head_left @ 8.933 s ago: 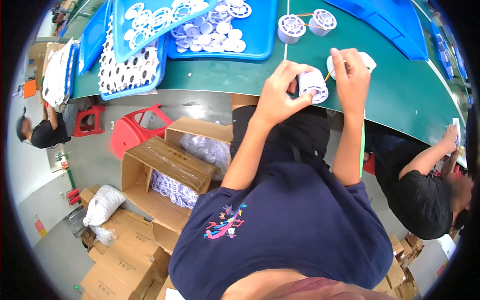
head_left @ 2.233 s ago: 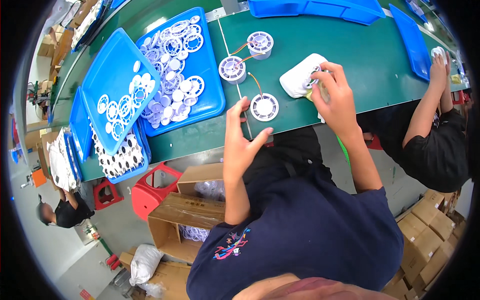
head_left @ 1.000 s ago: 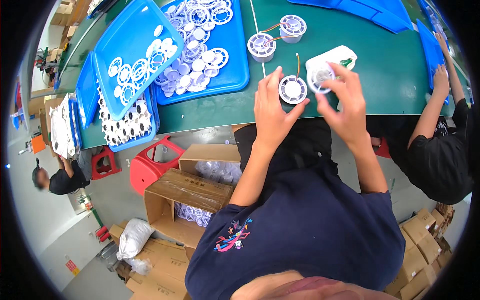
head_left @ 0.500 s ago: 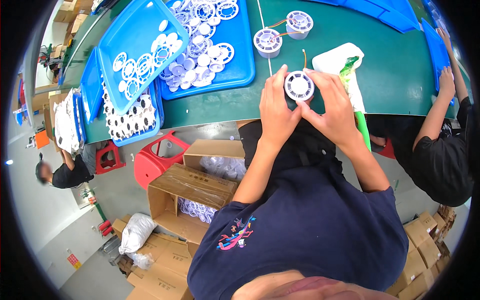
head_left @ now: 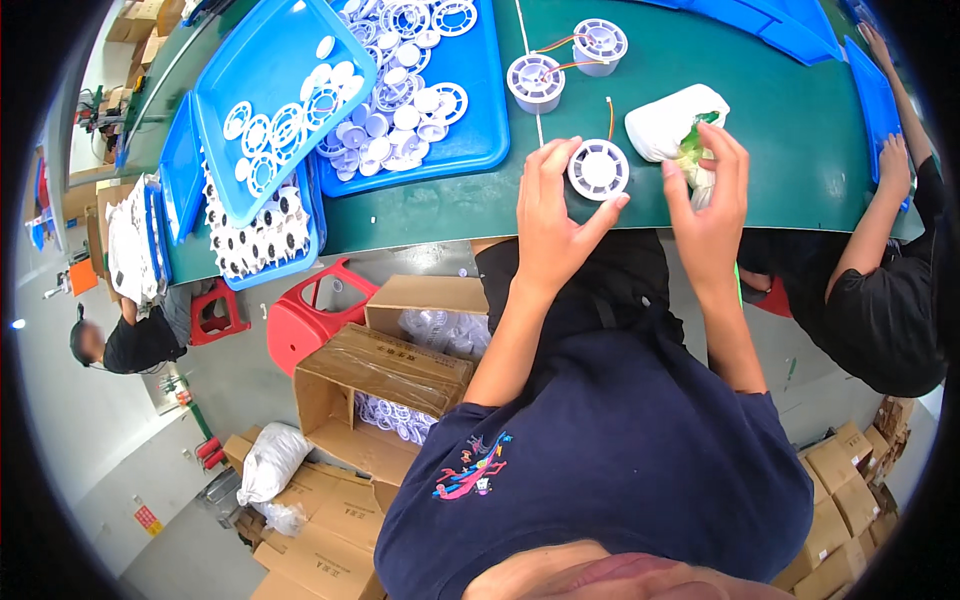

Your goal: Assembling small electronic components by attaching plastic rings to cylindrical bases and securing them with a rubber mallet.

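Observation:
A white round slotted housing (head_left: pixel 598 170) with a thin red-and-yellow wire at its far side sits by the table's near edge. My left hand (head_left: pixel 552 205) curls round its left side, fingers at the far left and thumb at the near right. To the right, my right hand (head_left: pixel 710 205) has its thumb and fingers apart around the narrow end of a white wrapped bundle (head_left: pixel 672 118) with green and yellow patches. Whether they touch it I cannot tell. Two similar white housings (head_left: pixel 536 82) joined to wires stand farther back.
A blue tray (head_left: pixel 489 135) of loose white discs and rings lies left, with another blue tray (head_left: pixel 225 85) resting tilted over it. Blue trays (head_left: pixel 770 25) stand far right. Below are a red stool (head_left: pixel 295 330) and open cartons (head_left: pixel 390 365). A co-worker's hand (head_left: pixel 893 165) is at right.
My right hand has left the housing and moved right to the white bundle, whose narrow end has shifted. My left hand stays at the housing.

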Motion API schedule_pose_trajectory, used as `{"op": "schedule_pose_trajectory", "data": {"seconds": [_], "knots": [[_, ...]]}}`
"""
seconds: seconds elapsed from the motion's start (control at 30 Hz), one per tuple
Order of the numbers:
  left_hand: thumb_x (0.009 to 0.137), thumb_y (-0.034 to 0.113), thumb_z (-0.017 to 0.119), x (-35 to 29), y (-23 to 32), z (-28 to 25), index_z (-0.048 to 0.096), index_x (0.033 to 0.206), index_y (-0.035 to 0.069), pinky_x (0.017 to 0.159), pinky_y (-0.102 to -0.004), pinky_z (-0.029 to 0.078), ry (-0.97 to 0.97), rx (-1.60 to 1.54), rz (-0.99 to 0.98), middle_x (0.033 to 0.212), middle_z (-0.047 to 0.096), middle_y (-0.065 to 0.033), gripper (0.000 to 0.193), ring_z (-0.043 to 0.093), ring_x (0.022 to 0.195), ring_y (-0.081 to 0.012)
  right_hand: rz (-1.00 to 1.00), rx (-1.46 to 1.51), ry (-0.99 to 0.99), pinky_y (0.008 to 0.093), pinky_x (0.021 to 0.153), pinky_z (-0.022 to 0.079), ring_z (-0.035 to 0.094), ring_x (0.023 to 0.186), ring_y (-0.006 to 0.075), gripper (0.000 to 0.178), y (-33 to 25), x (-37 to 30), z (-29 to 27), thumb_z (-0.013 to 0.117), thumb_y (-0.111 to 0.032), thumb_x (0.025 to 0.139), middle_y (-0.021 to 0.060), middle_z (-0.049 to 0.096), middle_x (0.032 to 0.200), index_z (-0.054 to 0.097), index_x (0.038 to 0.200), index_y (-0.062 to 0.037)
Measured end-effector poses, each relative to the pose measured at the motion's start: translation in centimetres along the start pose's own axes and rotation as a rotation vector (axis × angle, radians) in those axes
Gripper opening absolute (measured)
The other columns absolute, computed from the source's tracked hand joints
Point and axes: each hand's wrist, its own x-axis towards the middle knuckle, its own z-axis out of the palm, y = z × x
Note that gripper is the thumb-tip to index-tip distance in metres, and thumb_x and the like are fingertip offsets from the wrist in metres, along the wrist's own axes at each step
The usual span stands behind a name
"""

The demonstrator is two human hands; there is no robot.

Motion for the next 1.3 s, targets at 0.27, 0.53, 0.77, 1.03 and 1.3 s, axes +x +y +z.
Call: {"op": "schedule_pose_trajectory", "data": {"seconds": [0.27, 0.53, 0.77, 1.03, 1.3], "knots": [[0.077, 0.021, 0.089, 0.1, 0.3, -0.2, 0.056, 0.138, 0.003, 0.100, -0.0474, 0.048, -0.019, -0.020, -0.005, 0.128, 0.061, -0.0202, 0.071, 0.060, 0.117, -0.0397, 0.011, -0.159, 0.011, 0.0449, 0.101, 0.049, 0.057, 0.123, 0.0371, 0.050, 1.8, -0.1, -0.2, 0.076, -0.012, 0.092, 0.0195, 0.056, 0.134, 0.057, 0.137, 0.0014], [0.076, 0.019, 0.089, 0.1, 0.2, -0.3, 0.056, 0.136, 0.003, 0.099, -0.0473, 0.050, -0.030, -0.059, -0.023, 0.127, 0.061, -0.0210, 0.070, 0.061, 0.116, -0.0403, 0.323, -0.129, -0.227, 0.0410, 0.095, 0.054, 0.067, 0.109, 0.0349, 0.082, 1.9, -0.2, -1.4, 0.081, -0.014, 0.091, 0.0193, 0.063, 0.129, 0.034, 0.157, -0.0008], [0.076, 0.016, 0.090, 1.1, -0.1, -0.9, 0.056, 0.138, 0.003, 0.101, -0.0469, 0.049, -0.076, -0.103, -0.010, 0.127, 0.061, -0.0215, 0.072, 0.060, 0.116, -0.0407, 0.496, 0.959, -0.168, 0.0279, 0.072, 0.054, 0.066, 0.083, 0.0140, 0.027, -3.5, -1.8, -7.2, 0.076, -0.015, 0.098, 0.0053, 0.069, 0.089, 0.071, 0.117, 0.0039], [0.076, 0.025, 0.091, 0.6, -0.7, -1.1, 0.054, 0.145, 0.005, 0.102, -0.0474, 0.048, -0.122, -0.048, 0.015, 0.132, 0.056, -0.0190, 0.081, 0.055, 0.120, -0.0393, 0.695, 0.470, -0.228, 0.0241, 0.055, 0.040, 0.054, 0.063, 0.0048, 0.022, -2.8, -0.4, -3.5, 0.080, -0.016, 0.096, -0.0015, 0.065, 0.077, 0.073, 0.105, 0.0021], [0.077, 0.030, 0.091, 0.0, -0.5, -0.8, 0.045, 0.153, 0.001, 0.104, -0.0453, 0.047, -0.043, 0.006, -0.008, 0.126, 0.060, -0.0188, 0.094, 0.058, 0.118, -0.0368, 0.525, 0.291, -0.247, 0.0253, 0.065, 0.050, 0.061, 0.074, 0.0092, 0.027, -2.6, -2.2, -2.0, 0.078, -0.005, 0.090, 0.0023, 0.069, 0.092, 0.069, 0.115, 0.0027]]}}
